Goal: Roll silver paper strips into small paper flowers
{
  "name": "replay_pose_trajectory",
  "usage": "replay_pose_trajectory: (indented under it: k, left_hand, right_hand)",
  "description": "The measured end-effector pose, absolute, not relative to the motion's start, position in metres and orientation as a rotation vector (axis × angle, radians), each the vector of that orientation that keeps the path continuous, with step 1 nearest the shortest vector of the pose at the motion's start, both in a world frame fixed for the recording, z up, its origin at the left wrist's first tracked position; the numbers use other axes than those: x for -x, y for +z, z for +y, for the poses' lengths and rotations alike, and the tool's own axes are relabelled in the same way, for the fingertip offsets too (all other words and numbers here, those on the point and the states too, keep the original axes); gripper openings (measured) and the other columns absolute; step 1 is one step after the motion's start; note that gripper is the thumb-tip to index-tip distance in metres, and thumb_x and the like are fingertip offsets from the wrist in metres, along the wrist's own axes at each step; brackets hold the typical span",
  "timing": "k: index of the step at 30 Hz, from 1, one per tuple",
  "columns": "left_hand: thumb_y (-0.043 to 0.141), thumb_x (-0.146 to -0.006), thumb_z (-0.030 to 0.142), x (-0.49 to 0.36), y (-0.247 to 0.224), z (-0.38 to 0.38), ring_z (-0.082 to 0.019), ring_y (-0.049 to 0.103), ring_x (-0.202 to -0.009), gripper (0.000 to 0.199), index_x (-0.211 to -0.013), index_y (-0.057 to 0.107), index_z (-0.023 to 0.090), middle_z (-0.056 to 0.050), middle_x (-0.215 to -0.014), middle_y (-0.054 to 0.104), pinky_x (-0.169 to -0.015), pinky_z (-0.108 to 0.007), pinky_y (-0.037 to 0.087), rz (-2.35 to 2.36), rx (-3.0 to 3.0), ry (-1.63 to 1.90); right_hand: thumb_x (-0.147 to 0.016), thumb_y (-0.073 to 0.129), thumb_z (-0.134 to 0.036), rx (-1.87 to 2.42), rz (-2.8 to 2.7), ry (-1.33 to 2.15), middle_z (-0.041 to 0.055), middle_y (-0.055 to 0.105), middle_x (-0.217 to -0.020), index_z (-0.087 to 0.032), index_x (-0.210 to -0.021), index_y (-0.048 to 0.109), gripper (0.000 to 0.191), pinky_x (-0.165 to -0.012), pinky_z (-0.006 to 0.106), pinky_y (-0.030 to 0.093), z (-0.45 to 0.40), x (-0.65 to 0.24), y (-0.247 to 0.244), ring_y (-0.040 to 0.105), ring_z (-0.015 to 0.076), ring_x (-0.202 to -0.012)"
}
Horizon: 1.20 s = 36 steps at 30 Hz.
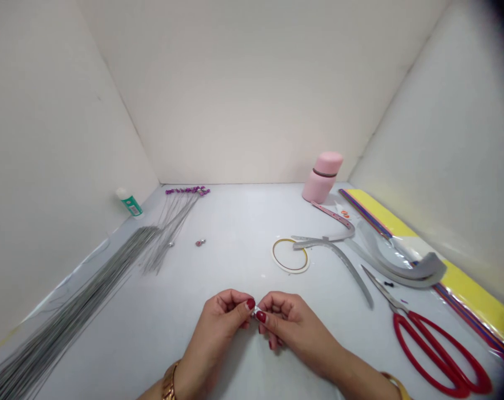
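Near the front edge of the white table, my left hand point(229, 316) and my right hand point(287, 322) meet with thumbs and forefingers pinched. Between them is a small silvery-white piece point(255, 311), mostly covered by the fingertips, so its kind does not show. Both hands grip it from either side. Ahead and to the left lies a small red and silver bit point(200, 243). Beyond the right hand, a roll of narrow white tape point(290, 269) lies flat with grey strips point(347, 261) across its edge.
Grey wire stems point(89, 289) run along the left, some with purple tips point(189, 190). A glue stick point(130, 203) leans by the left wall. A pink bottle point(322, 178) stands at the back right. Red-handled scissors point(435, 344) and packs of coloured sheets point(460, 278) lie on the right.
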<state>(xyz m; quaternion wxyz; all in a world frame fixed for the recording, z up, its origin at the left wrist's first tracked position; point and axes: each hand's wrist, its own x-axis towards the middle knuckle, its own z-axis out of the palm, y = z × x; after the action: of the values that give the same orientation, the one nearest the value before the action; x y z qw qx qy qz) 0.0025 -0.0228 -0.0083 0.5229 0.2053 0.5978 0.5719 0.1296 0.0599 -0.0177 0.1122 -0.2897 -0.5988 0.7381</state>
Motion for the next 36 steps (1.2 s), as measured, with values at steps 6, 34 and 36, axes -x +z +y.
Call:
replay_pose_trajectory:
  k: [6, 34, 36]
  left_hand:
    - [0.062, -0.071, 0.018, -0.005, -0.008, -0.023, -0.007, 0.047, -0.051, 0.006, -0.072, 0.061, 0.012, 0.003, -0.053, 0.056, -0.053, -0.017, 0.036, 1.472, -0.429, 1.39]
    - [0.067, -0.066, 0.02, 0.005, 0.003, -0.02, -0.008, 0.047, -0.05, 0.009, -0.066, 0.064, 0.011, 0.002, -0.051, 0.058, -0.052, -0.017, 0.036, 1.432, -0.484, 1.304]
    - [0.065, -0.067, 0.019, 0.004, 0.002, -0.02, -0.008, 0.048, -0.051, 0.008, -0.067, 0.064, 0.011, 0.002, -0.053, 0.058, -0.053, -0.018, 0.036, 1.438, -0.459, 1.344]
  right_hand:
    - [-0.077, 0.059, -0.027, 0.853, -1.762, 2.11, -0.0037, 0.052, -0.057, -0.014, -0.073, 0.059, 0.014, -0.047, 0.017, 0.029, 0.058, -0.129, -0.012, 0.04, 0.0061, -0.049]
    - [-0.077, 0.059, -0.038, 0.82, -1.695, 2.161, -0.0062, 0.039, -0.052, -0.014, -0.073, 0.06, 0.025, -0.046, 0.019, 0.02, 0.058, -0.13, -0.015, 0.029, 0.0068, -0.049]
    - [-0.078, 0.058, -0.039, 0.834, -1.718, 2.119, -0.0059, 0.04, -0.053, -0.015, -0.075, 0.06, 0.024, -0.046, 0.019, 0.021, 0.057, -0.13, -0.016, 0.03, 0.0072, -0.05]
